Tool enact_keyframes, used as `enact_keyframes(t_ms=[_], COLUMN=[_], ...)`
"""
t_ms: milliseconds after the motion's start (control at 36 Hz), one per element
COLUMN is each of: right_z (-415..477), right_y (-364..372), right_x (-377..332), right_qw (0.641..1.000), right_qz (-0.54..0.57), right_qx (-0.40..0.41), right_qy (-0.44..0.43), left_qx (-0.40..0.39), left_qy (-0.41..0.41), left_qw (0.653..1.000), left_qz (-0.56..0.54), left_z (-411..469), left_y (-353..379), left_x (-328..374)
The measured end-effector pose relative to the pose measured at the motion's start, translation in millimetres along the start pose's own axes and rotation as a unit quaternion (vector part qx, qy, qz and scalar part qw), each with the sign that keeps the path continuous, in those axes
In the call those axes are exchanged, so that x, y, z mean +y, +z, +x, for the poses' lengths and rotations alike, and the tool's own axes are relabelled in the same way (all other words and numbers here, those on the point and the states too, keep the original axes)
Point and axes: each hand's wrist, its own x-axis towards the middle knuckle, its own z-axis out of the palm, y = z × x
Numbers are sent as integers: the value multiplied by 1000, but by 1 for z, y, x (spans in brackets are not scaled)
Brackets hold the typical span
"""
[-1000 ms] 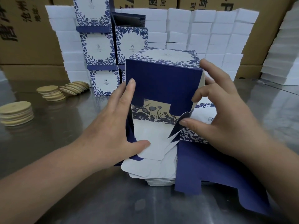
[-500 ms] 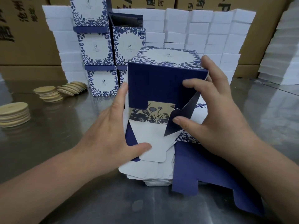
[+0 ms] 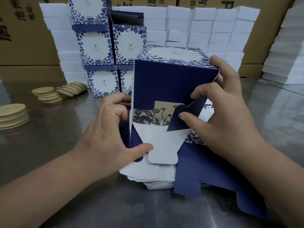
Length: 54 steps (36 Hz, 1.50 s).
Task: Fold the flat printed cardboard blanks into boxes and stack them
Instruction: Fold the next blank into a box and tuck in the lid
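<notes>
A half-folded box (image 3: 172,79), navy with a blue floral white face on top, stands over a pile of flat blanks (image 3: 158,180) at the centre. My left hand (image 3: 108,129) grips its left edge, fingers curled round the side, thumb on the white bottom flap (image 3: 158,142). My right hand (image 3: 220,116) holds the right side and pinches a navy side flap (image 3: 187,117) between thumb and forefinger, bending it inward. Finished floral boxes (image 3: 98,50) are stacked at the back left.
The steel table (image 3: 49,145) carries stacks of round wooden lids (image 3: 13,116) at the left, with more lids (image 3: 49,94) behind. White boxes (image 3: 205,30) form a wall at the back before brown cartons (image 3: 21,38). A loose navy blank (image 3: 222,191) lies lower right.
My left fingers have gone from lying straight on the box's front to curling round its left edge. My right hand has pushed the navy side flap further inward.
</notes>
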Motion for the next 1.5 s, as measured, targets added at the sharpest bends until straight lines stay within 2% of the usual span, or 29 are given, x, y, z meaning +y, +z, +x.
enact_keyframes(t_ms=[222,639,806,972,1083,1361,1500], right_z=[0,-1,-2,-3,-3,-3,-3], right_y=[0,2,2,1,2,0,-1], right_x=[-4,-9,-9,-8,-5,-5,-5], right_qw=[1000,999,999,999,1000,999,999], right_qz=[-21,-36,-31,-9,3,19,16], right_qx=[17,13,-2,-13,-20,-14,-16], right_qy=[-5,-24,-33,-28,-13,-25,-25], left_qx=[-64,-107,-174,-213,-201,-105,-99], left_qy=[39,15,-36,-91,-87,-87,-68], left_qw=[995,989,983,972,975,991,993], left_qz=[62,102,44,41,27,-5,-2], left_z=[0,0,-1,-4,-3,-1,4], left_y=[-2,-2,0,-1,-2,-6,-11], left_x=[4,3,-1,1,2,5,6])
